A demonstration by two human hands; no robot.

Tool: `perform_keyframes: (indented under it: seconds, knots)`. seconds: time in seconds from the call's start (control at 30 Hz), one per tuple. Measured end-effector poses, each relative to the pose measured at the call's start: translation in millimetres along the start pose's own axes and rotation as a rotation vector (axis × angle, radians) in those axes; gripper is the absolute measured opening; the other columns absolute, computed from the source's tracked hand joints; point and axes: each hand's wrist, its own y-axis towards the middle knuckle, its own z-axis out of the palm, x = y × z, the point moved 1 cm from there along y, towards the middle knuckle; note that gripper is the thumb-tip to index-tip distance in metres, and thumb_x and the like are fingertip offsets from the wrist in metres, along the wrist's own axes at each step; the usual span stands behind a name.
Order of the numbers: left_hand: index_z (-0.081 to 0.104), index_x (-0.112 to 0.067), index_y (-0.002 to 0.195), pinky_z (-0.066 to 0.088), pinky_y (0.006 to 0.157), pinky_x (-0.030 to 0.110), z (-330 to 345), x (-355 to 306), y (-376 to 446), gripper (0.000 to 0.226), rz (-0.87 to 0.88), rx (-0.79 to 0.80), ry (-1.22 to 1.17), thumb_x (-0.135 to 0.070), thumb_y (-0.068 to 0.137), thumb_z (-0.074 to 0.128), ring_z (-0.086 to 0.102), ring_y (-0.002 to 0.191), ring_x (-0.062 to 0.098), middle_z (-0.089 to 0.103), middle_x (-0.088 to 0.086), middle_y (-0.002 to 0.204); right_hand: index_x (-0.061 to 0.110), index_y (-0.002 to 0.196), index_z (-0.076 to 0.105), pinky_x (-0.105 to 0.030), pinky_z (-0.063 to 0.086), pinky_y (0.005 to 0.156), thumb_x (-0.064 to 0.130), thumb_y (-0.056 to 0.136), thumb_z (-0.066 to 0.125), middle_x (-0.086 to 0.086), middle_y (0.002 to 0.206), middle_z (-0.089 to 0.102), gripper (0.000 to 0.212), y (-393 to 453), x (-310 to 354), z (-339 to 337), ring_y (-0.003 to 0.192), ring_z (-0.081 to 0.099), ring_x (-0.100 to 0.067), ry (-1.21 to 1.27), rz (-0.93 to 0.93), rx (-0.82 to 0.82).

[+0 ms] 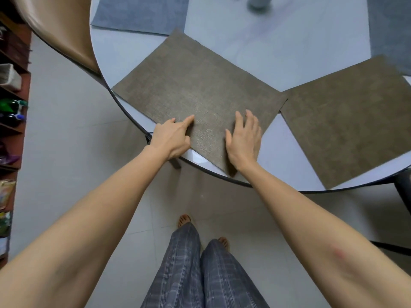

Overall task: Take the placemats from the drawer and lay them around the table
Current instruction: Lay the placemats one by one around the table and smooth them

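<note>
Now square the brown mat (195,90) w/ the worktop (255,52) rim at frame centre: slide it flat, near corner overhangs the edge. Left hand (172,138) loosely curled, index tip pressing the mat; right hand (243,141) open, palm flat on it, neither grasping anything. 2nd brown mat (347,121) lies at right, grey mats (140,12) upper frame

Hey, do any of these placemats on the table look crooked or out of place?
Yes. The brown placemat under both hands lies askew, its near corner hanging over the table edge. Its right corner appears to meet the second brown placemat.
</note>
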Motion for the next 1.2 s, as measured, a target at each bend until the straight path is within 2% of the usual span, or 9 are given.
perform_keyframes:
  seconds: [0.13,0.27,0.5,0.63,0.83,0.93,1.0,1.07,1.2]
  knots:
    - [0.034,-0.030,0.146,0.041,0.095,0.041,16,8,4,0.047,0.053,-0.129,0.089,-0.031,0.099,0.037,0.042,0.129,0.026,0.044,-0.006,0.148,0.008,0.152,0.010,-0.037,-0.001,0.121,0.043,0.099,0.032,-0.012,0.160,0.002,0.067,15,36,36,0.149,-0.002,-0.023,-0.051,-0.184,0.147]
    - [0.034,-0.023,0.148,0.035,0.100,0.041,38,6,4,0.049,0.076,-0.214,0.159,-0.036,0.101,0.037,0.039,0.131,0.030,0.031,-0.008,0.155,0.009,0.153,0.005,-0.036,-0.002,0.121,0.047,0.099,0.025,-0.008,0.161,0.001,0.068,-3,26,54,0.149,-0.001,-0.020,-0.106,-0.215,0.149]
    - [0.042,-0.017,0.142,0.034,0.107,0.042,32,2,11,0.044,0.056,-0.166,0.110,-0.030,0.100,0.038,0.045,0.127,0.037,0.039,-0.003,0.151,0.012,0.153,0.005,-0.032,-0.003,0.120,0.046,0.098,0.018,-0.004,0.161,0.002,0.066,-47,-30,34,0.148,-0.002,-0.017,-0.109,-0.229,0.194]
    - [0.057,-0.013,0.116,0.048,0.088,0.040,14,-3,15,0.031,0.077,-0.095,0.113,-0.030,0.099,0.038,0.058,0.108,0.035,0.057,0.005,0.124,0.016,0.153,-0.002,-0.032,-0.008,0.119,0.050,0.090,-0.004,0.000,0.161,-0.005,0.072,-60,-51,15,0.148,-0.008,-0.012,-0.165,-0.257,0.281]
    - [0.064,-0.015,0.103,0.045,0.075,0.035,-38,-16,63,0.031,0.094,-0.166,0.149,-0.032,0.099,0.038,0.062,0.104,0.035,0.065,0.014,0.112,0.010,0.152,0.013,-0.031,-0.005,0.119,0.037,0.101,0.024,-0.006,0.161,0.006,0.059,19,-38,-14,0.149,0.001,-0.018,-0.030,-0.142,0.120]
    - [0.054,-0.016,0.125,0.040,0.100,0.045,-42,-26,110,0.034,0.170,-0.156,0.068,-0.031,0.099,0.038,0.048,0.127,0.032,0.053,0.013,0.136,0.011,0.152,0.010,-0.032,-0.003,0.120,0.034,0.102,0.029,-0.006,0.161,0.003,0.059,78,-22,-7,0.149,-0.001,-0.019,-0.015,-0.067,0.088]
    - [0.021,-0.022,0.151,0.014,0.114,0.059,-41,-35,143,0.056,0.186,-0.007,0.074,-0.040,0.100,0.035,0.014,0.147,0.031,0.018,0.009,0.159,0.013,0.153,0.009,-0.033,-0.003,0.120,0.034,0.102,0.029,-0.005,0.161,0.002,0.059,109,-14,0,0.149,-0.002,-0.019,-0.020,-0.021,0.067]
    - [-0.003,-0.029,0.154,-0.001,0.113,0.065,-41,-38,170,0.067,0.195,0.073,0.120,-0.051,0.099,0.030,-0.010,0.148,0.032,-0.006,0.006,0.162,0.014,0.153,0.008,-0.034,-0.002,0.121,0.035,0.102,0.028,-0.004,0.161,0.001,0.058,132,-9,10,0.149,-0.003,-0.020,-0.048,0.009,0.070]
    - [-0.012,-0.036,0.151,-0.004,0.111,0.068,-32,-32,201,0.071,0.210,0.153,0.174,-0.066,0.094,0.019,-0.018,0.146,0.030,-0.019,0.001,0.160,0.018,0.153,0.004,-0.033,-0.004,0.120,0.043,0.101,0.023,-0.001,0.161,-0.001,0.060,143,-13,29,0.148,-0.004,-0.017,-0.120,-0.007,0.129]
